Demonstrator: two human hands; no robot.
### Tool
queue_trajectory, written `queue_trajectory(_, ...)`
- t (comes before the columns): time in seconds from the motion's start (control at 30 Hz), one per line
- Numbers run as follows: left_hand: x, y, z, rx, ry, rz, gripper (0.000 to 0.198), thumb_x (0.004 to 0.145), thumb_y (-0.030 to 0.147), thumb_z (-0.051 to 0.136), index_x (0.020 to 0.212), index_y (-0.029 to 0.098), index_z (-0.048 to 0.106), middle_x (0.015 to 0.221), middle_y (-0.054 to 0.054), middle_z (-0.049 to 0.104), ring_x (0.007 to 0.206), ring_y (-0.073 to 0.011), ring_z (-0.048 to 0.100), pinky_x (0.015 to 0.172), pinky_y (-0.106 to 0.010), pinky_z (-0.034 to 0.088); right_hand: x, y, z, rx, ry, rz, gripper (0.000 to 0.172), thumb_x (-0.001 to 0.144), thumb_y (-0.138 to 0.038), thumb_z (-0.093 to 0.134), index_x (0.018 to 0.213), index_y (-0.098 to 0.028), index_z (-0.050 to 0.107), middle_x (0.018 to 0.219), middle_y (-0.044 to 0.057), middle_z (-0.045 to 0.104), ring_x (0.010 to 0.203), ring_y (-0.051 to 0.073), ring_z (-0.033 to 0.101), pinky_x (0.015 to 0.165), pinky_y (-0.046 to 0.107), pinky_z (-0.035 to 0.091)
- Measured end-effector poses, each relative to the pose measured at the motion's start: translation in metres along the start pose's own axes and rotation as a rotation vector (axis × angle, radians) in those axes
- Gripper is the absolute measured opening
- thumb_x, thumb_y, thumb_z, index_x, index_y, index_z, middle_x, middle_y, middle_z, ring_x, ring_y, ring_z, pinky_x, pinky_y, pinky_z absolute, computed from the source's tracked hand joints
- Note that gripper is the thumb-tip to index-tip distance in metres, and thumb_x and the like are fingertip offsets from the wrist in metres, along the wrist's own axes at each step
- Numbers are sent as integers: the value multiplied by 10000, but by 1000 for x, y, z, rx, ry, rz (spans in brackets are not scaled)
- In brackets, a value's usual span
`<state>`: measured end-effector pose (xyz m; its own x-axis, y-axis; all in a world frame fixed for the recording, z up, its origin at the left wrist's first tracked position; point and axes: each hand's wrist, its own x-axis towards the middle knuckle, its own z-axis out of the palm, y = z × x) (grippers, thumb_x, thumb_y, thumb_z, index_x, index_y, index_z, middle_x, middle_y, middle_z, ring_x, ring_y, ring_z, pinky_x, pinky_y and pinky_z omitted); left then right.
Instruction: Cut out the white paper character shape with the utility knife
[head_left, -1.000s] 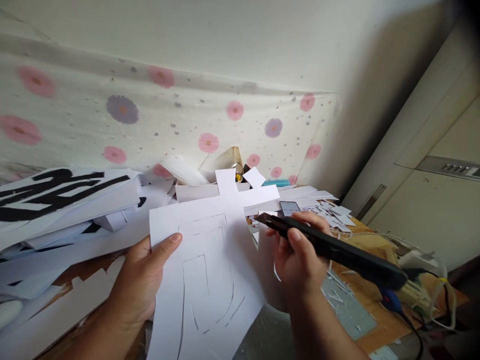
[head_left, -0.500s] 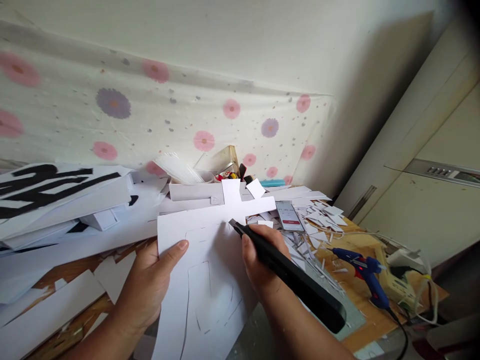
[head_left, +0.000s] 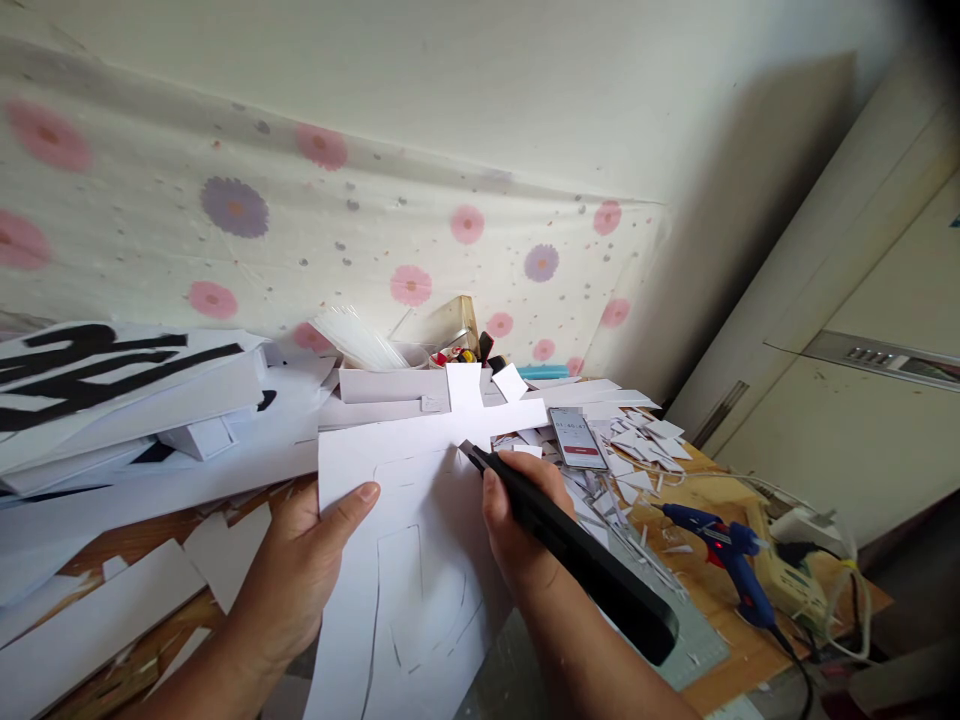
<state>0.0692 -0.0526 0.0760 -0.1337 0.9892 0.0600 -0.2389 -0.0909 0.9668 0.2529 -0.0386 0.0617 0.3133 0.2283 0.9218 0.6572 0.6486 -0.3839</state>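
Observation:
My left hand (head_left: 315, 545) grips the left edge of a white board (head_left: 431, 560), thumb on top and fingers hidden underneath. Pencil-like outlines mark the board, and its far end is cut into a cross-like shape. In my right hand (head_left: 525, 510) is a black tool (head_left: 592, 570) with a long thick handle and a short flat tip, which looks like a cutter. The tip rests at or just over the board near a drawn line; whether it touches I cannot tell. Under the board, partly covered, lies a grey-green cutting mat (head_left: 675, 630).
A blue glue gun (head_left: 720, 545) with a lit red light stands right, beside a power strip (head_left: 791, 580). White scraps (head_left: 637, 440) surround a phone (head_left: 577, 438). Large white pieces with black markings (head_left: 120, 385) lie left. Behind stands a white box (head_left: 382, 383) with clear sticks (head_left: 360, 338).
The view has shifted slightly. My hands, the board and the black tool keep nearly the same positions relative to each other.

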Motion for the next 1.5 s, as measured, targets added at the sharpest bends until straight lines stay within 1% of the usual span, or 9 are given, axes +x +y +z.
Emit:
queue_trajectory(0.13,-4,4,2,4,27,-8,399,662,488,832,934,215,724,847,-58,767,978,-340,705,960,-468,551,-1,-3,3,24,61,0,133,779,-195,654,902,-245,655,703,-19,709,557,169,691,526,281,572)
queue_trajectory(0.23,-7,7,4,-38,59,-21,373,645,463,848,912,233,725,851,-49,768,971,-328,706,878,-423,586,-4,-4,4,54,35,19,171,781,-205,673,945,-249,655,700,-25,697,546,161,676,512,274,561)
queue_trajectory(0.4,-6,4,-1,-26,34,9,354,624,425,860,894,241,725,881,-34,769,943,-301,710,869,-383,584,-9,-3,5,56,36,-1,184,784,-202,675,958,-259,660,617,-53,632,474,142,609,457,254,505)
queue_trajectory(0.6,-5,3,-4,52,85,23,334,612,427,861,872,257,739,873,-3,766,908,-262,708,838,-312,583,-9,-2,5,53,28,-4,182,769,-207,670,942,-262,654,597,-59,613,465,143,596,441,249,473)
queue_trajectory(0.9,-7,4,-5,102,107,16,401,653,509,832,973,278,761,910,0,771,878,-253,708,770,-290,596,-1,-7,0,-2,0,-38,121,772,-216,640,888,-250,624,626,-43,670,456,139,620,468,244,513)
queue_trajectory(1.1,-6,9,1,100,116,84,386,680,419,822,1011,232,755,982,-18,771,956,-261,696,843,-302,571,6,-9,-4,1,-51,-22,116,761,-186,637,852,-246,597,605,-59,664,459,128,628,477,226,523)
queue_trajectory(1.27,-7,12,2,75,145,82,489,651,383,838,1079,174,730,1005,-41,767,989,-275,685,893,-339,553,6,-10,-6,32,-66,-31,133,751,-172,634,847,-253,589,588,-63,650,452,128,623,468,227,517)
queue_trajectory(1.37,-7,15,1,63,174,89,539,639,429,852,1102,185,725,1013,-43,766,990,-270,687,918,-344,549,6,-11,-5,47,-99,-25,140,751,-162,633,846,-254,587,573,-66,635,450,126,616,462,226,507)
queue_trajectory(1.5,-6,17,-1,71,148,65,550,649,509,838,1092,200,738,1003,-47,767,974,-277,693,943,-379,548,6,-7,-4,103,-93,-35,88,785,-205,625,852,-256,601,583,-61,640,457,124,619,466,227,509)
